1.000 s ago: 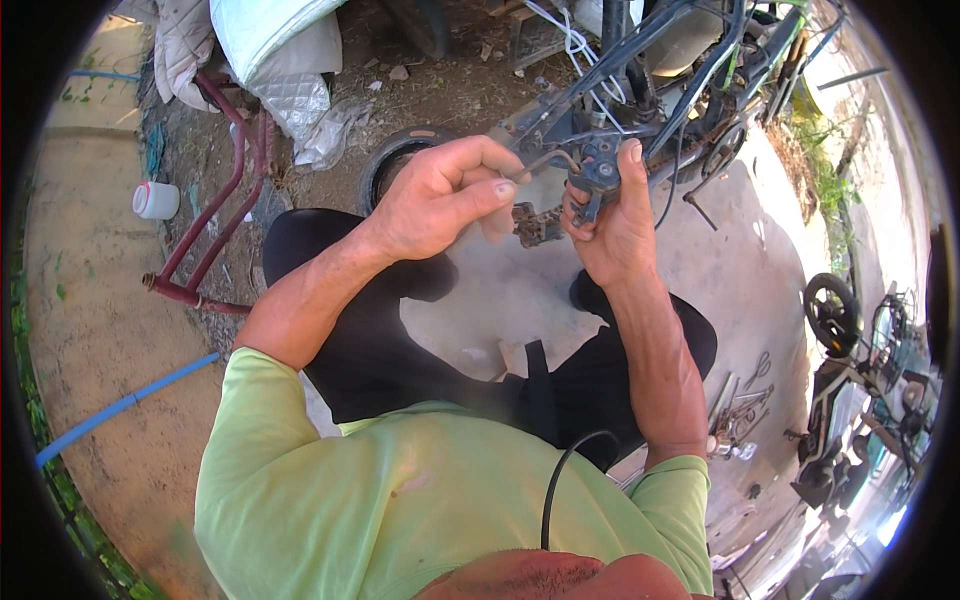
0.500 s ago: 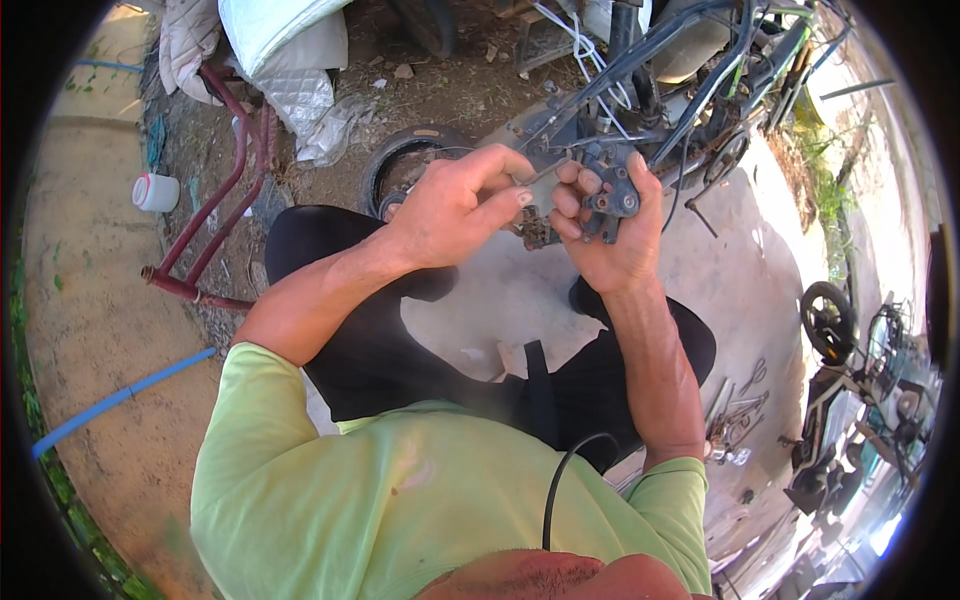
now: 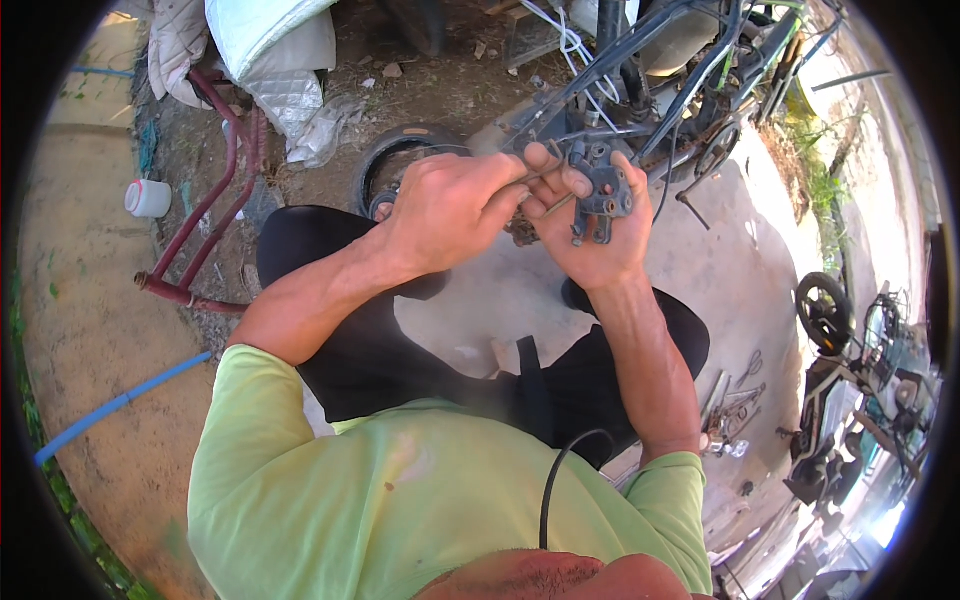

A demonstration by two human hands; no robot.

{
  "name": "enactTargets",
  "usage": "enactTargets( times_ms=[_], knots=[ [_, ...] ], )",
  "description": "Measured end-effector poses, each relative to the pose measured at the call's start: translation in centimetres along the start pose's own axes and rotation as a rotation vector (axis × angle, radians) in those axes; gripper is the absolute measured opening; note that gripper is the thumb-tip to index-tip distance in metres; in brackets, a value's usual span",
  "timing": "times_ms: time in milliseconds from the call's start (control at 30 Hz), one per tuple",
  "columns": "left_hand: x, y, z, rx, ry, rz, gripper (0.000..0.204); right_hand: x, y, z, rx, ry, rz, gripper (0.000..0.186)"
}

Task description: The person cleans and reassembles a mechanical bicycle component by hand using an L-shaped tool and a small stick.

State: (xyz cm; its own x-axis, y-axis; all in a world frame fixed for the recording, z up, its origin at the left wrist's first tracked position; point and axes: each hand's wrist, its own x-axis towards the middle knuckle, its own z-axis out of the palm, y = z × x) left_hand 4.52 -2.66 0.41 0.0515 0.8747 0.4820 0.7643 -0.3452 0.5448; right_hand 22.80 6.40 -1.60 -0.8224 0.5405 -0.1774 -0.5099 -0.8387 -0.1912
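Note:
My right hand [image 3: 605, 255], palm up, grips a dark metal block with bolt holes and short protrusions [image 3: 606, 200], resembling a brake caliper. My left hand [image 3: 445, 210] is closed just to its left, thumb and fingers pinched on a thin metal rod or tube [image 3: 558, 206] that reaches toward the right hand's fingers; its far end is hard to make out. Behind my hands lie a dark tyre [image 3: 390, 150] and a motorbike frame with tubes and cables [image 3: 680, 90]. My bent legs [image 3: 330, 350] in black trousers are below.
A red tubular frame [image 3: 180, 285], white tub [image 3: 147, 198] and blue pipe [image 3: 120, 403] lie left. Quilted sheets [image 3: 290, 90] are at upper left. Loose tools [image 3: 735, 410] lie on the concrete [image 3: 750, 260] right, beside a wheel [image 3: 826, 312] and assorted bike parts [image 3: 850, 440].
My right hand has turned palm up and tilted the metal block, bringing its fingertips round toward my left hand. My left hand has shifted slightly, staying pinched near it.

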Motion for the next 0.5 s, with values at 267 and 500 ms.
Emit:
enactTargets(
  times_ms=[267,500],
  knots=[
    [-0.2,0.6,0.0,-0.089,0.001,0.013,0.03,0.1,0.2,-0.4,-0.006,-0.05,-0.023,0.054],
    [-0.1,0.3,0.2,-0.124,0.01,0.088,0.027,0.0,0.3,-1.0,-0.049,-0.027,-0.036,0.053]
  ],
)
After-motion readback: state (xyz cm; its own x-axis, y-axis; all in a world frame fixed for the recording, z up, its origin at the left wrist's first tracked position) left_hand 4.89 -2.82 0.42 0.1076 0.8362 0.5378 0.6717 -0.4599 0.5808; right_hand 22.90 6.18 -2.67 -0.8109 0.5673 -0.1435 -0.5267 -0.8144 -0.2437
